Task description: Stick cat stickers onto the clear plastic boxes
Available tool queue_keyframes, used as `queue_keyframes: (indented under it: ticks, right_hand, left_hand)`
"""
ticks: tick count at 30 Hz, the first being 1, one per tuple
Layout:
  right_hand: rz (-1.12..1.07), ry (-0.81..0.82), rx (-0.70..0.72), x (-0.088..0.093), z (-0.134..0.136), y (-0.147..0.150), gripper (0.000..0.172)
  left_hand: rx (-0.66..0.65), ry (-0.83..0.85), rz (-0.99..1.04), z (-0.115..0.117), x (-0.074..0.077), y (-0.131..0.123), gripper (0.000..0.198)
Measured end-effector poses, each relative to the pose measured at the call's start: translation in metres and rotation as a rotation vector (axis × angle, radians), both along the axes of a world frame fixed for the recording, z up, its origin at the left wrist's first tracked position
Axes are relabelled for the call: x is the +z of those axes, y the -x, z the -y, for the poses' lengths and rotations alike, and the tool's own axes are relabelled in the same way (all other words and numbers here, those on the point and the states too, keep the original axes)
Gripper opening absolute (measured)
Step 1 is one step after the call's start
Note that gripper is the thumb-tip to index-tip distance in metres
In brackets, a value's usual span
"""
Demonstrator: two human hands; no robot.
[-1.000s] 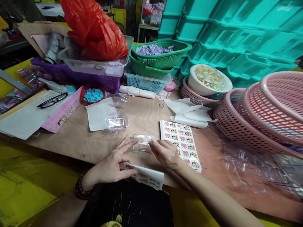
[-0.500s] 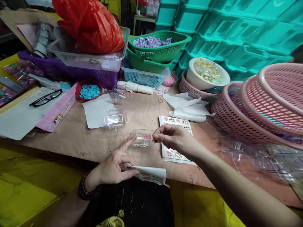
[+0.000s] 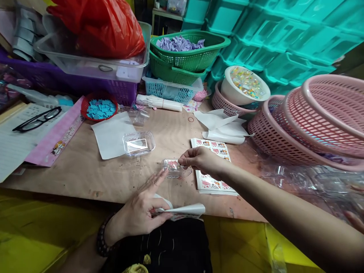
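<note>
A small clear plastic box [image 3: 174, 167] with a pink sticker on it sits tilted on the brown tabletop. My right hand [image 3: 202, 159] pinches its right edge. My left hand [image 3: 142, 210] pinches a curled sticker backing sheet [image 3: 182, 211] at the table's near edge, its index finger stretched toward the box. A sheet of cartoon stickers [image 3: 214, 181] lies under my right wrist. A second clear box [image 3: 138, 143] rests on a white paper [image 3: 109, 134] to the left.
Stacked pink baskets [image 3: 313, 125] crowd the right side, with clear plastic wrap [image 3: 307, 182] below them. Green baskets [image 3: 187, 57], a red bag [image 3: 99, 26] in a clear tub, a red dish of blue pieces [image 3: 99, 108], glasses [image 3: 36, 119] and white papers [image 3: 222, 127] line the back.
My right hand has taken hold of the small clear box by its right edge and tipped it up. The left hand kept the backing sheet and drew slightly back toward me.
</note>
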State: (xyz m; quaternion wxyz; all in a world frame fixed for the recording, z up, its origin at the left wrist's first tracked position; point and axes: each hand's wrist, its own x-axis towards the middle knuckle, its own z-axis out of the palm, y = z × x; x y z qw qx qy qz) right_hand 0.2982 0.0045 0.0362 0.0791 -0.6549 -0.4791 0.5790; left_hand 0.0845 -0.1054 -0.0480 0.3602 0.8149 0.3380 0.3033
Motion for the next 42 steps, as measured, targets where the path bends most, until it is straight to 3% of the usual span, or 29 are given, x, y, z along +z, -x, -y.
queue_keyframes:
  ticks: [5,18,24,33,42]
  right_hand:
    - [0.029,0.003,0.014,0.002,-0.003,0.000,0.017]
    - [0.055,0.018,0.044,0.001,-0.008,0.001,0.040]
    - [0.049,0.010,0.045,0.001,-0.007,0.003,0.036]
    - [0.013,-0.101,0.042,-0.008,-0.007,0.000,0.020]
    - [0.108,-0.126,0.139,0.000,-0.006,0.005,0.022]
  left_hand:
    - [-0.016,0.021,0.034,-0.001,-0.001,0.000,0.008]
    - [0.005,-0.038,0.049,-0.002,-0.005,-0.001,0.007]
    - [0.027,-0.065,0.035,-0.002,-0.004,-0.003,0.007]
    - [-0.025,-0.132,-0.099,-0.016,0.015,-0.011,0.009]
    - [-0.048,-0.103,-0.177,-0.021,0.014,-0.016,0.015]
